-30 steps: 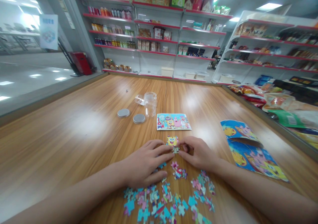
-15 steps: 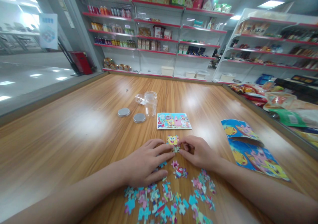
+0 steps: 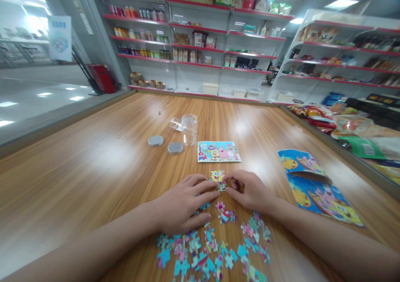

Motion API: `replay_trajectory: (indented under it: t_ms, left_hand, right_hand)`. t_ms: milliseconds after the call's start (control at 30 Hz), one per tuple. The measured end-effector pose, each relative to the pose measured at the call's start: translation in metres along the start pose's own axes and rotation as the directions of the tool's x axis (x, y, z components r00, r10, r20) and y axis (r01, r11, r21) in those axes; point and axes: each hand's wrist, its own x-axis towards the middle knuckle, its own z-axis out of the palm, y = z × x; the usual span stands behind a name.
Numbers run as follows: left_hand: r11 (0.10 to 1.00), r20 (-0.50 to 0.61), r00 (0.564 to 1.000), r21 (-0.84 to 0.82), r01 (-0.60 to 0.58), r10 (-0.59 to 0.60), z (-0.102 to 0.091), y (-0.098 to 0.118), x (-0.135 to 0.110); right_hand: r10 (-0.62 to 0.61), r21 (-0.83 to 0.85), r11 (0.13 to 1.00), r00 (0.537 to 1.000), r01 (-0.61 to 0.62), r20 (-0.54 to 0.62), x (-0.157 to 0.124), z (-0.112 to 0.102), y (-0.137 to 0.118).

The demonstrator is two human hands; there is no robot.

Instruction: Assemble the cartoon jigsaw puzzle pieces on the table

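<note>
A small joined patch of jigsaw puzzle (image 3: 216, 175) with a yellow cartoon face lies on the wooden table between my hands. My left hand (image 3: 187, 200) rests flat with its fingers spread, fingertips touching the patch's left and lower edge. At the right edge, my right hand (image 3: 250, 190) has its thumb and curled index finger on a puzzle piece (image 3: 221, 186) at the lower side of the patch. The fingers partly cover that piece. Just below lie a pink puzzle piece (image 3: 220, 206) and a small red and blue cluster (image 3: 227, 216). Many loose puzzle pieces (image 3: 209, 248) spread nearer to me.
Beyond the patch lies a picture card (image 3: 219, 152). Two grey lids (image 3: 175, 148), an upright clear plastic jar (image 3: 189, 130) and another clear container (image 3: 176, 124) on its side are farther left. A blue printed wrapper (image 3: 315, 186) lies right. Stocked shelves (image 3: 196, 28) stand behind the table.
Both hands keep their places at the patch, with barely visible finger movement. The rest of the table looks the same.
</note>
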Motion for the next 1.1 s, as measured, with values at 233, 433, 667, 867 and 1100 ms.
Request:
replay_trajectory:
  t_ms: [233,433,667,867,1100]
  left_hand:
    - [1.000,-0.021,1.000,-0.009,-0.005,0.004,0.0008,-0.0007,-0.0005]
    - [1.000,-0.022,1.000,-0.004,-0.004,0.004,0.0008,-0.0006,-0.0007]
    - [1.000,0.017,1.000,0.015,0.005,-0.005,0.0001,0.0000,-0.0004]
    - [1.000,0.040,0.999,0.022,0.014,-0.014,0.0004,-0.0001,-0.0006]
    - [1.000,0.049,0.999,0.024,0.019,-0.020,0.0018,-0.0015,-0.0007]
  right_hand:
    - [-0.009,-0.025,1.000,1.000,0.009,-0.002,0.0003,0.0000,0.0003]
    - [-0.001,-0.021,1.000,1.000,0.000,-0.004,0.0001,0.0006,0.0010]
    - [0.013,-0.026,1.000,1.000,-0.013,0.005,0.0004,-0.0003,-0.0007]
    - [0.017,-0.031,0.999,1.000,-0.017,0.007,0.0002,-0.0003,-0.0001]
    - [0.007,-0.024,1.000,1.000,-0.007,-0.001,0.0003,0.0010,0.0007]
